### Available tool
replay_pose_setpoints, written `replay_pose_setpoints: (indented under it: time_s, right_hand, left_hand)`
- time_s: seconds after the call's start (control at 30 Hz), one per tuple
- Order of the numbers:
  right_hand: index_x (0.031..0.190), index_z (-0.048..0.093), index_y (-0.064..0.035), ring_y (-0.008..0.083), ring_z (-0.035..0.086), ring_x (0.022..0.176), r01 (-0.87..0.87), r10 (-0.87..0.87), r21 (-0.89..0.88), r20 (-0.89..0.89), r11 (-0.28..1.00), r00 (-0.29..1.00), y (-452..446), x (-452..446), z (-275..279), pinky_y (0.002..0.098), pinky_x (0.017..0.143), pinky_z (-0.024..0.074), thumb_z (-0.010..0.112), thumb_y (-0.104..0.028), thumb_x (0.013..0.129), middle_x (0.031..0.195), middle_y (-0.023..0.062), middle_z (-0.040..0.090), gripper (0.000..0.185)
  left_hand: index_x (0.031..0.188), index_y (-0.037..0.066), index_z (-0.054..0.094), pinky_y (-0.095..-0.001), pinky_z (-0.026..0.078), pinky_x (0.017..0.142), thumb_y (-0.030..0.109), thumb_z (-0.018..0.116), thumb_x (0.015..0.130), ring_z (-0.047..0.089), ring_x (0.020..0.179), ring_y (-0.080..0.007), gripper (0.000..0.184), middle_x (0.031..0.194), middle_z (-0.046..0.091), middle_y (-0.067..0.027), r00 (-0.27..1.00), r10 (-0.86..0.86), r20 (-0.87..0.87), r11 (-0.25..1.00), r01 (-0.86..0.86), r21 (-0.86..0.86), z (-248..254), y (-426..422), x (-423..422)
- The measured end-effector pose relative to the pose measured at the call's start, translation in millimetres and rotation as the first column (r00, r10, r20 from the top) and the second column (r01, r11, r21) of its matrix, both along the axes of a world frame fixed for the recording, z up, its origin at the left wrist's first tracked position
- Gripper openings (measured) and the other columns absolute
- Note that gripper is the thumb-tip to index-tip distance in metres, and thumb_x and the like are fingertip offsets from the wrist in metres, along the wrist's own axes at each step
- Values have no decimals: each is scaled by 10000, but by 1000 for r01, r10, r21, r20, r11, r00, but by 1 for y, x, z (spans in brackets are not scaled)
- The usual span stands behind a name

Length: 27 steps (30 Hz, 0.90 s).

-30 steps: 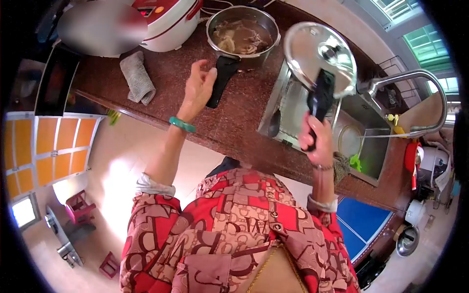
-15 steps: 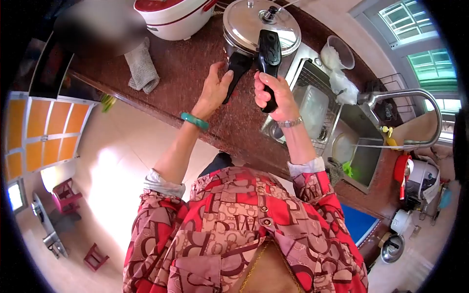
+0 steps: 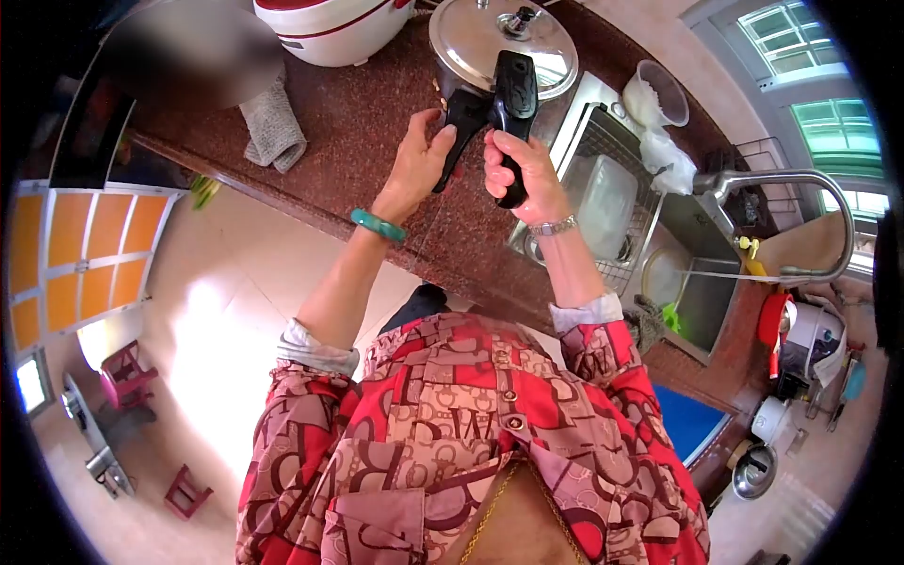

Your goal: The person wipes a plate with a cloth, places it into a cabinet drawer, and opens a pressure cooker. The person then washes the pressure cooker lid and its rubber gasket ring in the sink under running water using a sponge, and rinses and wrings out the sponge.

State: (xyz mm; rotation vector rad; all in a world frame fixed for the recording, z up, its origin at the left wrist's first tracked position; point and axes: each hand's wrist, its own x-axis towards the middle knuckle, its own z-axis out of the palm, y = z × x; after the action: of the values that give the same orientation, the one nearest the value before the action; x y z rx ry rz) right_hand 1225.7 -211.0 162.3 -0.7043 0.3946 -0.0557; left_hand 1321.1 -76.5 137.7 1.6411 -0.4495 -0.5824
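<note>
A steel lid lies over the pressure cooker pot on the dark red counter, and the pot's contents are hidden. The black lid handle is gripped near its end by my right hand. Just left of it, slightly angled away, the black pot handle points toward me. My left hand, with a green bangle on the wrist, is at this pot handle, thumb and fingers on its left side.
A white and red rice cooker and a grey cloth are at left. On the right are a sink with a curved faucet, a rack with a clear container, and a plastic tub.
The lid has come from over the sink, at right, onto the pot. Its handle has since swung slightly closer to the pot handle. My left hand has moved right, onto the pot handle.
</note>
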Motion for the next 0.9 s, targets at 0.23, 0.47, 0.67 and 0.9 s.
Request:
replay_pose_setpoints:
  time_s: [0.23,0.47,0.67,0.9]
  right_hand:
    - [846,515,-14,127,487,476,0,0,-1,-4,1000,1000,1,0,-8,280,418,416,605,-177,827,662,64,528,187]
    - [1005,538,-12,177,598,676,66,-113,-444,-80,894,990,-13,-12,-16,277,564,509,519,-350,883,816,101,591,359]
    - [949,592,-15,109,574,601,339,-641,-776,-108,533,760,-95,-147,16,221,496,452,525,-246,877,748,57,611,251]
    - [797,617,-32,90,555,510,265,-858,-859,-310,437,410,-174,-300,-28,209,414,423,552,-145,814,659,51,605,131]
  left_hand:
    - [1228,22,356,-264,417,396,226,503,886,540,523,-133,424,749,571,-93,991,41,-126,998,-46,-33,-2,0,2]
    - [1123,25,428,-237,393,406,274,532,874,508,541,-120,368,775,547,-70,943,77,-324,991,-108,-81,-24,18,12]
    - [969,56,495,-201,334,420,252,555,863,438,513,-80,231,679,513,-30,913,401,-77,908,-407,-97,-19,85,11]
    - [888,56,540,-167,272,415,215,558,865,382,486,-47,161,612,492,-13,777,583,239,808,-521,-276,54,102,-30]
